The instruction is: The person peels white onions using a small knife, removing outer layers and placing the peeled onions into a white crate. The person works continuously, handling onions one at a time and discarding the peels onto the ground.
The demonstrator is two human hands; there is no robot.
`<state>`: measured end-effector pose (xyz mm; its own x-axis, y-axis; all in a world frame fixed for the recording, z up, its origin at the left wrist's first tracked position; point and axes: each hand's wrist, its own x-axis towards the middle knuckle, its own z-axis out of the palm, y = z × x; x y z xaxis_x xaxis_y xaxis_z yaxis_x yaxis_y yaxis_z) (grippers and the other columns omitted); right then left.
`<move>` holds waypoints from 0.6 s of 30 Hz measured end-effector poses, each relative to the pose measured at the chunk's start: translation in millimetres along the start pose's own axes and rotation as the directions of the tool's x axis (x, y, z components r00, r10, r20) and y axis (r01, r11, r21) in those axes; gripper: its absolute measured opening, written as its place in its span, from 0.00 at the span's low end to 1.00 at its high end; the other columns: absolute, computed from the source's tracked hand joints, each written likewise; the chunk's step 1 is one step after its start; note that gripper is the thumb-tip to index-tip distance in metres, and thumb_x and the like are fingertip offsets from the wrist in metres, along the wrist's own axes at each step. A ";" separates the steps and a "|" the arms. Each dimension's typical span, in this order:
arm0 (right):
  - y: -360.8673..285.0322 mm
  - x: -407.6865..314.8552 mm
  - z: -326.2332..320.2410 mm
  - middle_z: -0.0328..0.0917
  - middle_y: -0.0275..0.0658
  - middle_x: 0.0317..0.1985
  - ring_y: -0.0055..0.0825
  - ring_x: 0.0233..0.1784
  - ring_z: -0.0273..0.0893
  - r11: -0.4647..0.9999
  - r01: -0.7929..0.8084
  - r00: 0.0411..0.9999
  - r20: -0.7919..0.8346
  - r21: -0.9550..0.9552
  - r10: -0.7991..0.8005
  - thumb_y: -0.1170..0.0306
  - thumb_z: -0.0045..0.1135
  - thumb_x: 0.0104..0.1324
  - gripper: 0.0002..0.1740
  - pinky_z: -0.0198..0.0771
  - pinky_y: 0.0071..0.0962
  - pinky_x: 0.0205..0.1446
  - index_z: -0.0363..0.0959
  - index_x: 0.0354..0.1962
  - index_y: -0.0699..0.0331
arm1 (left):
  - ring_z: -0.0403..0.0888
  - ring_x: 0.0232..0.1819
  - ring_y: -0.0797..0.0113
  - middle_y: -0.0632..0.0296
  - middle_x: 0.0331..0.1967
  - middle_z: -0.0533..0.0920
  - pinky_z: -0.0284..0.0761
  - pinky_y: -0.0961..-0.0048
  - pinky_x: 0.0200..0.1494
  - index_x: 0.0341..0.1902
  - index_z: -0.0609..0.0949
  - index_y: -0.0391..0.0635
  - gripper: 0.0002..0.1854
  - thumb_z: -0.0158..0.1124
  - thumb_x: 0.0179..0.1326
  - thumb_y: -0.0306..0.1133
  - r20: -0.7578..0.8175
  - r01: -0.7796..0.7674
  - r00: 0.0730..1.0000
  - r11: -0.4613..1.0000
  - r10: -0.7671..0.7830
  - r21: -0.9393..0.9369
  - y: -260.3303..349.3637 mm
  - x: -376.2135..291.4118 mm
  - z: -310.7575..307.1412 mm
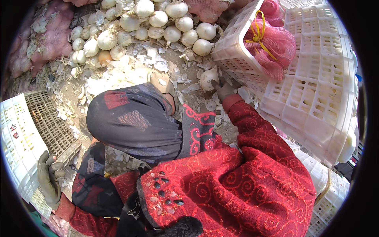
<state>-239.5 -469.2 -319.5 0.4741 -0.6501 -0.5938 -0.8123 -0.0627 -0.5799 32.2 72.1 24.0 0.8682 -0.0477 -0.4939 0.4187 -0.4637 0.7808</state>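
Note:
My right hand [224,89], in a dark glove and red sleeve, reaches down to the ground with its fingers at a peeled white onion [209,79]; a dark tool may be in it, too small to tell. At the lower left my left hand [49,180], in a grey-brown glove with one bare fingertip, is raised with its fingers apart and nothing in it, beside a white plastic crate [22,142]. A heap of white onions [158,19] lies at the top centre, above scattered onion skins [118,74].
Stacked white plastic crates [311,89] holding onions stand at the right, near a crate with pink mesh bags [271,44] tied in yellow. A brown crate [53,118] is at the left. Filled mesh sacks [53,38] lie at the upper left.

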 end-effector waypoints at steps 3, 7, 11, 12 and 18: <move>-6.6 9.8 15.5 0.71 0.52 0.56 0.49 0.60 0.69 0.999 -0.027 1.000 -0.005 -0.032 0.027 0.48 0.61 0.56 0.47 0.63 0.37 0.61 0.52 0.67 0.61 | 0.77 0.36 0.72 0.58 0.44 0.76 0.73 0.84 0.28 0.64 0.64 0.35 0.29 0.46 0.71 0.47 0.022 0.030 0.999 0.999 -0.029 -0.013 0.6 1.5 -0.3; -17.4 28.4 40.8 0.71 0.50 0.56 0.46 0.54 0.72 0.996 0.080 0.996 -0.046 -0.033 -0.081 0.52 0.65 0.55 0.50 0.67 0.38 0.56 0.48 0.68 0.56 | 0.76 0.35 0.73 0.58 0.44 0.75 0.73 0.84 0.28 0.64 0.64 0.35 0.30 0.48 0.70 0.48 0.056 -0.020 0.998 0.997 0.016 0.072 2.4 0.2 2.0; -34.4 44.7 55.1 0.70 0.49 0.57 0.45 0.57 0.71 0.977 0.209 0.961 -0.179 -0.036 -0.212 0.54 0.69 0.51 0.51 0.66 0.37 0.60 0.48 0.67 0.57 | 0.76 0.35 0.73 0.58 0.44 0.75 0.73 0.84 0.28 0.63 0.65 0.35 0.28 0.48 0.70 0.46 0.036 0.008 0.999 0.999 -0.010 0.053 8.6 -4.8 8.4; -38.0 47.0 54.0 0.70 0.49 0.57 0.45 0.57 0.71 0.986 0.165 0.975 -0.152 0.011 -0.161 0.54 0.70 0.50 0.53 0.65 0.36 0.61 0.49 0.67 0.59 | 0.76 0.35 0.73 0.58 0.44 0.75 0.73 0.84 0.28 0.62 0.66 0.35 0.28 0.49 0.69 0.46 0.025 0.013 1.000 0.998 -0.015 0.063 10.7 -6.5 9.9; -43.4 44.9 37.5 0.74 0.50 0.53 0.41 0.54 0.73 0.989 0.135 0.991 -0.025 0.053 -0.134 0.53 0.73 0.45 0.50 0.69 0.33 0.57 0.60 0.61 0.68 | 0.79 0.33 0.70 0.54 0.43 0.76 0.74 0.82 0.29 0.61 0.67 0.34 0.24 0.49 0.69 0.39 0.029 0.065 0.997 0.986 -0.071 0.155 17.1 -11.6 12.0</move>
<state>-170.3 -467.3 -341.9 0.5700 -0.6543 -0.4970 -0.7219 -0.1100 -0.6832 26.1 54.1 38.5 0.8282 -0.0408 -0.5589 0.4282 -0.5974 0.6780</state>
